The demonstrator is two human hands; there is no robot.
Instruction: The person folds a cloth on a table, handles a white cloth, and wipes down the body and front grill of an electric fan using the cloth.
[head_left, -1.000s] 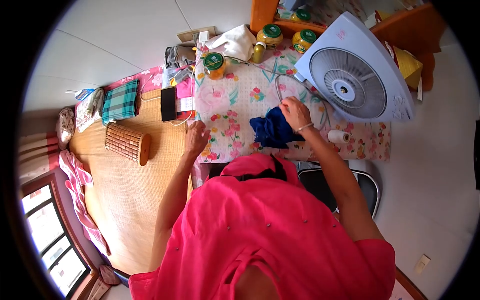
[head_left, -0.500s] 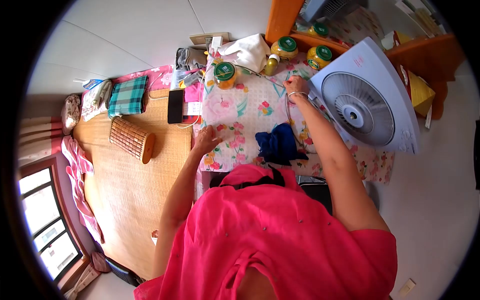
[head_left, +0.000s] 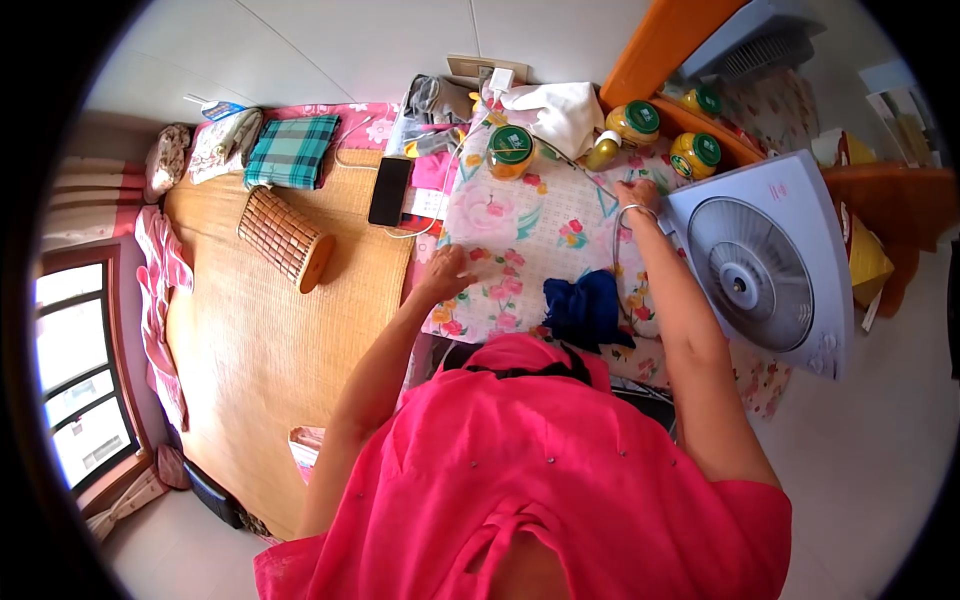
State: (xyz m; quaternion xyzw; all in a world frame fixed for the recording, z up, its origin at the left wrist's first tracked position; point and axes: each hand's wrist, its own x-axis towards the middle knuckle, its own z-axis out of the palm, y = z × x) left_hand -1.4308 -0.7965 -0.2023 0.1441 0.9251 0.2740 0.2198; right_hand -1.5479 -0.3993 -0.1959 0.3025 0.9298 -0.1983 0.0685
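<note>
- On the left of the floral tablecloth (head_left: 540, 255), the left hand (head_left: 446, 272) has its fingers loosely spread.
- Left of the fan (head_left: 765, 270), the right hand (head_left: 636, 196) is at the grey cord (head_left: 616, 255); its grip I cannot tell.
- Near the middle lies the dark blue cloth (head_left: 587, 312).

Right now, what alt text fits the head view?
A person's right hand is at a cord beside a fan, the left hand near the left edge of a flowered tablecloth. Blue cloth lies nearer the body; jars stand farther back.
</note>
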